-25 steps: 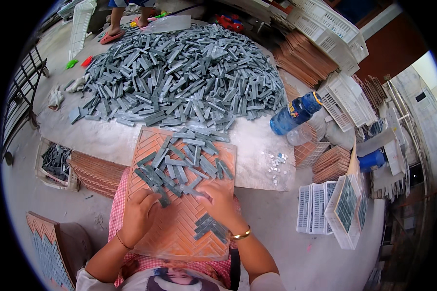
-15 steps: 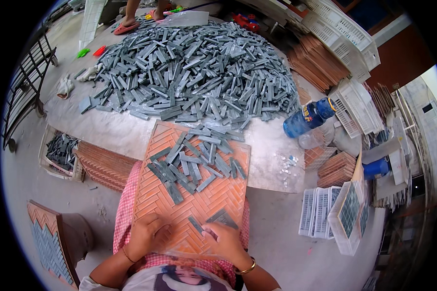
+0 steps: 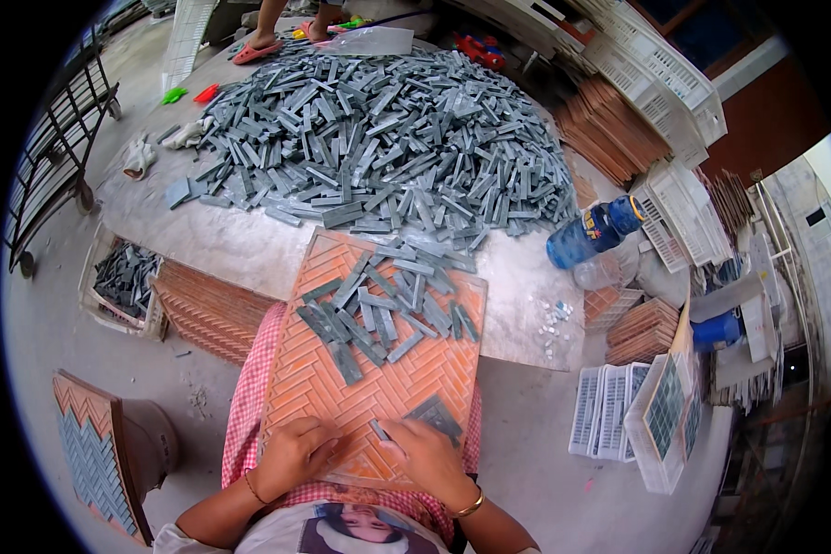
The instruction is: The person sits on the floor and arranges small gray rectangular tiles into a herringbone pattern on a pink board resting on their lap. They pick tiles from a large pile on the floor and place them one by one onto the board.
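Observation:
An orange herringbone-patterned tray (image 3: 295, 388) rests across my lap, its far end at the edge of the pale work surface. Loose grey stone tile strips (image 3: 365, 319) lie jumbled over its far half. My right hand (image 3: 429, 454) pinches a grey tile strip (image 3: 379, 430) low over the near part of the tray. Beside its knuckles, several grey strips (image 3: 437, 415) sit close together at the tray's right side. My left hand (image 3: 295, 452) is over the tray's near left side, fingers curled together; whatever they hold, if anything, is hidden.
Beyond the tray spreads a large heap of grey tile strips (image 3: 388, 138). A blue bottle (image 3: 586, 235) and white tile chips (image 3: 556, 319) are to its right. Stacked orange trays (image 3: 208, 309), white crates (image 3: 605, 411) and a part-tiled tray (image 3: 102, 452) stand around. Another person's sandalled feet (image 3: 257, 52) are behind the heap.
My right hand has moved slightly left and turned, covering more of its tile strip. My left hand has shifted a little right, toward it. The whole view has shifted slightly.

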{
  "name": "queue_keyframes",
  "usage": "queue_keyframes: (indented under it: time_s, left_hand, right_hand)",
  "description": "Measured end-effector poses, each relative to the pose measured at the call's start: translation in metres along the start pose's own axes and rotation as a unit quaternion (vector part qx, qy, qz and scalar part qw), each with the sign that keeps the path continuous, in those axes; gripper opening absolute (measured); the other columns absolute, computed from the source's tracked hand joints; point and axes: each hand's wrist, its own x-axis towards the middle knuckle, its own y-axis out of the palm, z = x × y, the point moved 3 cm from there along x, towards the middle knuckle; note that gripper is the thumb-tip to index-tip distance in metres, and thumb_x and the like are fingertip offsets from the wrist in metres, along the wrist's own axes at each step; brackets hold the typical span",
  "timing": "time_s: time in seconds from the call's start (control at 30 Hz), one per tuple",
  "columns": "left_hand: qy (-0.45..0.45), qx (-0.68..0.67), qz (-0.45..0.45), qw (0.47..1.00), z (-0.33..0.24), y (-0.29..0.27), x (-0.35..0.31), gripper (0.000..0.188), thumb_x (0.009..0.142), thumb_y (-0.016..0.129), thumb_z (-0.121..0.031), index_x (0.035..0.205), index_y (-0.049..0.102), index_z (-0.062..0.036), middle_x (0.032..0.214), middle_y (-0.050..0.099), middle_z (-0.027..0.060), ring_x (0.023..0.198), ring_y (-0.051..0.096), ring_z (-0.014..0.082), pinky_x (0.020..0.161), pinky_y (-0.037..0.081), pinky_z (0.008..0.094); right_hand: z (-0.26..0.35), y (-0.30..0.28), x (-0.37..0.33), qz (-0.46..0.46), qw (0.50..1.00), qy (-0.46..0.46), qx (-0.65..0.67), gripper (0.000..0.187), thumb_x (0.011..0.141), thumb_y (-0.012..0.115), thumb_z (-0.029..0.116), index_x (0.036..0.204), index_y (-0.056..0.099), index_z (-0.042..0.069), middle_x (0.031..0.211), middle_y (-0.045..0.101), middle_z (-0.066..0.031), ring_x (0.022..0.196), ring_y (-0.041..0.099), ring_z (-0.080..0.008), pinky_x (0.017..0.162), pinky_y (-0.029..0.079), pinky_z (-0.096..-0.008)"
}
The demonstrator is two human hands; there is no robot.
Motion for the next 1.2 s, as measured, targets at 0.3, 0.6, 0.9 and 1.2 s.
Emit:
queue_keyframes:
  time_s: [0.3,0.6,0.9,1.2]
  left_hand:
    - [-0.013,-0.001,0.000,1.000,0.002,0.003,0.000,0.014,0.079,0.068,-0.005,0.093,0.067,-0.0045,0.086,0.066,0.0116,0.075,0.065,0.0298,0.066,0.054,0.0365]
    - [-0.001,-0.009,-0.006,1.000,0.006,0.010,0.008,0.013,0.079,0.068,-0.006,0.091,0.067,-0.0049,0.084,0.066,0.0114,0.072,0.065,0.0299,0.062,0.053,0.0372]
    - [-0.004,-0.005,-0.006,1.000,0.011,0.007,0.004,0.012,0.078,0.068,-0.006,0.090,0.067,-0.0051,0.083,0.067,0.0109,0.072,0.065,0.0295,0.062,0.053,0.0365]
    - [-0.013,-0.003,-0.004,1.000,0.013,0.005,0.001,0.012,0.079,0.067,-0.007,0.091,0.067,-0.0050,0.085,0.067,0.0116,0.073,0.066,0.0296,0.064,0.054,0.0368]
  right_hand:
    - [-0.012,0.006,0.002,0.087,0.993,0.081,0.016,0.027,0.084,0.064,0.011,0.111,0.063,0.006,0.096,0.068,-0.0171,0.084,0.065,-0.0342,0.070,0.053,-0.0403]
    - [-0.012,0.010,0.006,0.043,0.998,0.008,0.043,0.036,0.084,0.065,0.015,0.117,0.054,0.004,0.095,0.062,-0.0153,0.084,0.063,-0.0350,0.069,0.051,-0.0411]
    - [0.005,0.018,0.009,0.073,0.994,0.062,-0.060,0.038,0.083,0.067,0.019,0.114,0.051,0.003,0.088,0.061,-0.0174,0.075,0.063,-0.0383,0.060,0.052,-0.0421]
    - [-0.011,0.014,0.008,0.114,0.992,0.002,0.061,0.043,0.079,0.067,0.006,0.119,0.051,0.002,0.109,0.059,-0.0180,0.094,0.061,-0.0387,0.077,0.051,-0.0418]
